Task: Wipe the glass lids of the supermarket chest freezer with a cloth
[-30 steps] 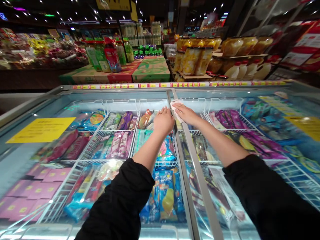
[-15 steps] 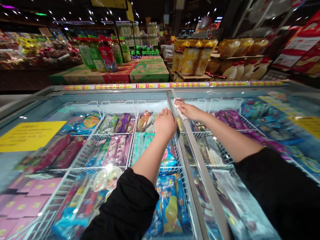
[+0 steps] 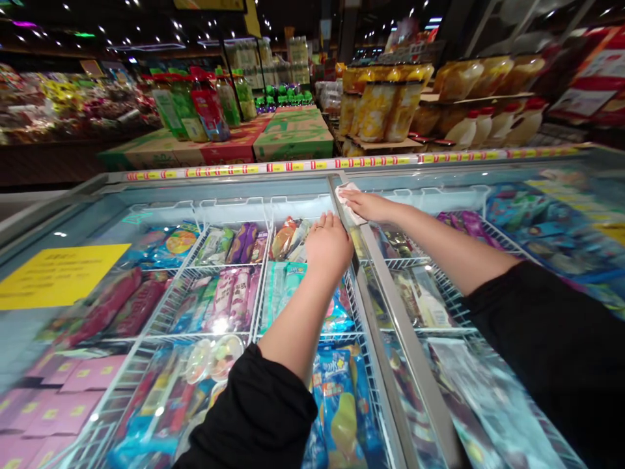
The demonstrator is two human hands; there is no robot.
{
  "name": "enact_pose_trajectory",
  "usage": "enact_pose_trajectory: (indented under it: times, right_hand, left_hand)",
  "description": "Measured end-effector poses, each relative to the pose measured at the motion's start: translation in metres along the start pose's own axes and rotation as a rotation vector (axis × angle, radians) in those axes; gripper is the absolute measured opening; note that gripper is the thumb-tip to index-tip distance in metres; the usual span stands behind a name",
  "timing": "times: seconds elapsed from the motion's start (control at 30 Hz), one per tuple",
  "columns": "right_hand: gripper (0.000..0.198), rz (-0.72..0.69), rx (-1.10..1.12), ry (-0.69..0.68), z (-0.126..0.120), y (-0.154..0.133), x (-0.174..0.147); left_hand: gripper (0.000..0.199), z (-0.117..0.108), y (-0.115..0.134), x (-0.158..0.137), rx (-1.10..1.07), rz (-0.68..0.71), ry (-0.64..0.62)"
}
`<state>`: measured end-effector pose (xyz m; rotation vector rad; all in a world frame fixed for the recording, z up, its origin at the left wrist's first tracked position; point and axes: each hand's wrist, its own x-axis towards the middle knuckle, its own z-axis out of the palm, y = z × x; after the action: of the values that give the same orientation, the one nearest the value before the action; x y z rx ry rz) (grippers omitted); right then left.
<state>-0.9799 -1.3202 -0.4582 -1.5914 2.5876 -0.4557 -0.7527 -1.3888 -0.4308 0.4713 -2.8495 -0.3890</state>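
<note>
My left hand (image 3: 328, 247) lies on the glass lid of a chest freezer, fingers stretched forward, close beside the metal lid frame (image 3: 396, 316). A ring shows on one finger. To its right, my right hand (image 3: 372, 206) presses a white cloth (image 3: 352, 216) against the far end of that frame. Part of the cloth is hidden under the fingers. Beneath the glass, wire baskets hold packaged ice creams, among them blue packs (image 3: 334, 397) and pink-white wrappers (image 3: 232, 296).
A yellow sign (image 3: 63, 273) lies on the left glass. Price labels line the freezer's far rim (image 3: 288, 168). Beyond stand cartons (image 3: 293, 137) with drink bottles (image 3: 209, 107) and stacked jars of yellow fruit (image 3: 378, 111). Pink boxes (image 3: 58, 410) sit inside at the left.
The cloth under my right hand has shifted slightly left, onto the frame's far end. My left hand stays on the glass. The view has tilted a little.
</note>
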Motion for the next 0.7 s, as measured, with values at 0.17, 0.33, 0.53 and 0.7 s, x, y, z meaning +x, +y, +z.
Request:
enact_pose_trajectory:
  times: [0.17,0.33,0.53,0.7]
  right_hand:
    - [0.056,0.158,-0.053,0.105,0.012,-0.018,0.044]
    - [0.055,0.024,-0.006,0.072,0.016,-0.012,0.024]
    - [0.053,-0.022,0.093,0.086,0.015,0.000,-0.005]
    - [0.054,0.138,0.054,0.139,0.018,-0.003,0.028]
  left_hand:
    - [0.053,0.000,0.001,-0.001,0.002,-0.018,-0.013]
    - [0.048,-0.005,0.000,0.000,0.013,-0.012,-0.001]
    - [0.032,-0.023,-0.007,0.030,0.148,0.048,-0.056]
    - [0.038,-0.011,-0.029,0.049,0.170,0.062,0.059]
